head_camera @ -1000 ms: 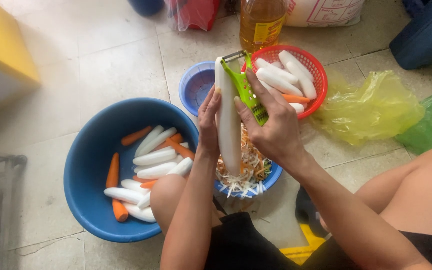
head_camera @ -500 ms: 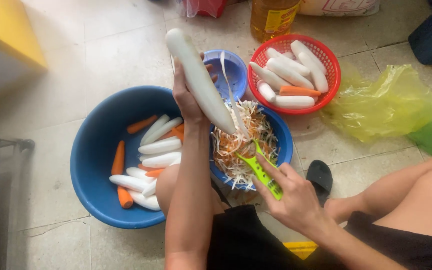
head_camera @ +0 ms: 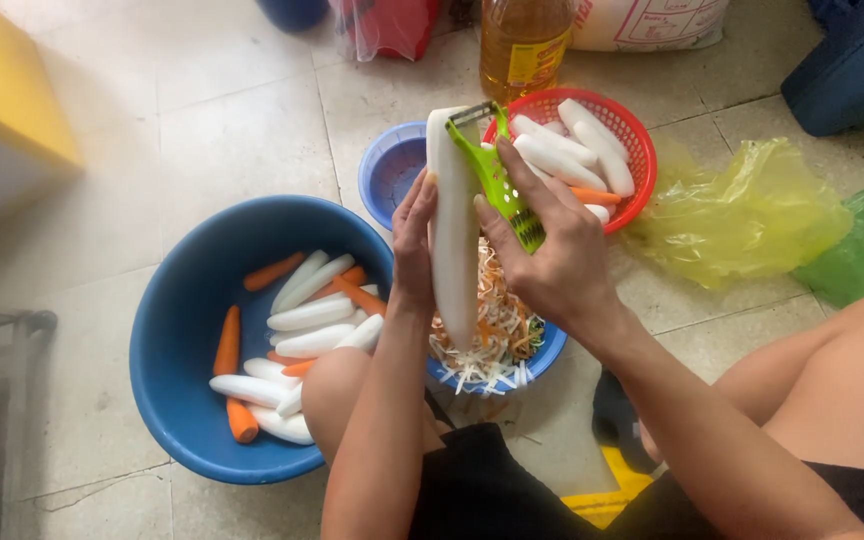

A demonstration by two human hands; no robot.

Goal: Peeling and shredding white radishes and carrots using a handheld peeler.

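My left hand (head_camera: 414,240) gripped the white radish (head_camera: 452,230) upright. My right hand (head_camera: 550,262) squeezed the green peeler (head_camera: 495,175) at twelve o'clock on it, ready, I thought, to pull down.

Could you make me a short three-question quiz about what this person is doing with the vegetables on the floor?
1. True or false: the right hand holds a green peeler against the white radish.
2. What lies in the big blue basin?
A. only carrots
B. peeled white radishes and carrots
C. plastic bags
3. Fill in: the shreds pile up in a small ____ bowl under the radish.

Key:
1. True; the left hand holds the radish upright over the shreds.
2. B
3. blue. The red basket behind it holds more white radishes.
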